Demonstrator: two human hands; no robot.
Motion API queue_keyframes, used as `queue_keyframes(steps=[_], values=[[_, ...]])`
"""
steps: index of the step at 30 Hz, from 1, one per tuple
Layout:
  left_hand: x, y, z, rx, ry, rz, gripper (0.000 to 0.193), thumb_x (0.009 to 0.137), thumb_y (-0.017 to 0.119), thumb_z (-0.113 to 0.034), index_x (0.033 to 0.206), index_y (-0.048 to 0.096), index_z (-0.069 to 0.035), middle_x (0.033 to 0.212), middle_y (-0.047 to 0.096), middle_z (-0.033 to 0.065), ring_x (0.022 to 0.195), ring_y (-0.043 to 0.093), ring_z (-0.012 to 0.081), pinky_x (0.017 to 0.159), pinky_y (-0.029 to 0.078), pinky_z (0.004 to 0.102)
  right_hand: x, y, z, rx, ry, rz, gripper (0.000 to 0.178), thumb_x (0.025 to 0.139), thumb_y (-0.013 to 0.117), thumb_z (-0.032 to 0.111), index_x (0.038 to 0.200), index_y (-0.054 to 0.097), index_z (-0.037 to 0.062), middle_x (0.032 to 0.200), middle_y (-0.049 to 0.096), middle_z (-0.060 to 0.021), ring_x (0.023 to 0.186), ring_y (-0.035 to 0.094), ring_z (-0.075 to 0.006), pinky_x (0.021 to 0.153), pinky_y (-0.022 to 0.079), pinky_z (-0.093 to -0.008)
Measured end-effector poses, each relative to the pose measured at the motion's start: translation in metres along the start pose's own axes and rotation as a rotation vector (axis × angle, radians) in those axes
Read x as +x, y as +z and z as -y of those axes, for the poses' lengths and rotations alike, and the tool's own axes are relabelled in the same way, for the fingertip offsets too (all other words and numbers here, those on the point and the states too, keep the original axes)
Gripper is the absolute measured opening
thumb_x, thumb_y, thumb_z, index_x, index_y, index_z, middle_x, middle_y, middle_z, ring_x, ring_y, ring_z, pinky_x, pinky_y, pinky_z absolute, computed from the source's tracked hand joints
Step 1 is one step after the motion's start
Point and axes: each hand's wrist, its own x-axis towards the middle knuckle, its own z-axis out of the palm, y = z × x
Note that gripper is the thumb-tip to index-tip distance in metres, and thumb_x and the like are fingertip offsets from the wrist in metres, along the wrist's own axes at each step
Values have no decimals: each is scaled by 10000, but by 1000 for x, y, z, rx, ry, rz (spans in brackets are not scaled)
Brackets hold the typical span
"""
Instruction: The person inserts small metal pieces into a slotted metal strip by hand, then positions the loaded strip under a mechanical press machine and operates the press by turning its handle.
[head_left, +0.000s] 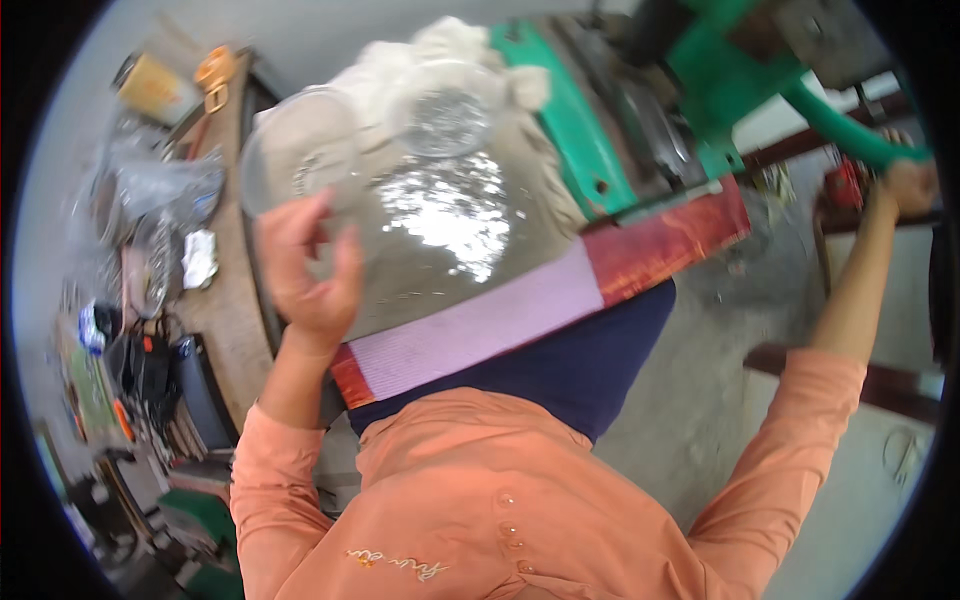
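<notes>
My right hand (908,188) is closed round the end of a curved green lever (845,130) on the far right. The lever belongs to a green hand press (700,65). My left hand (310,265), blurred, hovers by the near rim of a clear plastic tub (258,165). Its thumb and forefinger are apart, and I see nothing between them. A few small pale pieces lie in that tub. Beside it, a second clear tub (445,110) holds many small shiny metal pieces. More shiny metal (450,215) glares on the grey work surface in front of me.
A pink and red padded strip (490,320) runs along the near edge of the work surface. Crumpled white cloth (450,40) lies at the back. On the left stands a wooden bench (225,310) with plastic bags (165,185), and an orange tool (215,70) lies near its far end.
</notes>
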Motion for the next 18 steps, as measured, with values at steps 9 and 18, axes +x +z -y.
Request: queue_keyframes(steps=[9, 18], values=[[-10, -7, 13, 37, 64, 14, 468, 710, 671, 73, 1155, 683, -72, 847, 624, 68, 659, 598, 228, 560, 485, 324, -103, 114, 18, -241, -276, -143, 800, 993, 460, 587, 1153, 448, -197, 890, 607, -320, 704, 641, -397, 708, 590, -534], [-14, 13, 9, -121, 120, 21, 424, 705, 667, -4, 1117, 690, -104, 733, 543, 39, 607, 565, 225, 523, 474, 359, -86, 84, 34, -463, -251, -277, 760, 1029, 474, 542, 1122, 545, -210, 1016, 666, -334, 868, 707, -378, 766, 611, -472]])
